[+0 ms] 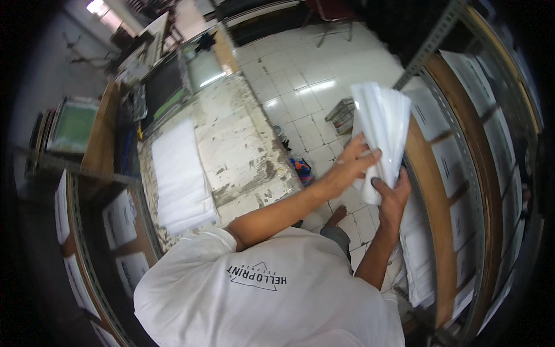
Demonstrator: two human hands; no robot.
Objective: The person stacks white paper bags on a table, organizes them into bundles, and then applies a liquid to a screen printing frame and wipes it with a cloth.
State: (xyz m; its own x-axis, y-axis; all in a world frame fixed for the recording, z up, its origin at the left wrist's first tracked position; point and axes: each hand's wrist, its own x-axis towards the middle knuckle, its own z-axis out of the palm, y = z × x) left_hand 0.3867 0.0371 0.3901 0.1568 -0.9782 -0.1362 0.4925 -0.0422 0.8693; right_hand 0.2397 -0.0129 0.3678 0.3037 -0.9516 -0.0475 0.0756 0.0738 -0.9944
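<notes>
A fanned bundle of thin, shiny white sheets [381, 124], perhaps plastic bags, is held upright in front of me on the right side. My right hand [394, 195] grips its lower end, the thumb on the near face and the fingers mostly hidden behind. From the left, my left hand [350, 165] reaches over the bundle's lower left edge with bent fingers pressed on it. The top of the bundle spreads out into loose folds. On the stained table [243, 139] to my left lies a flat stack of white cloth or sheets [184, 179].
To the right stands a metal rack [442, 139] with wooden shelves, holding white sheets with printed marks. Another shelf [78, 231] is at the lower left. Framed screens [75, 124] lean at the far left. A small crate-like object [341, 113] sits on the tiled floor [300, 110].
</notes>
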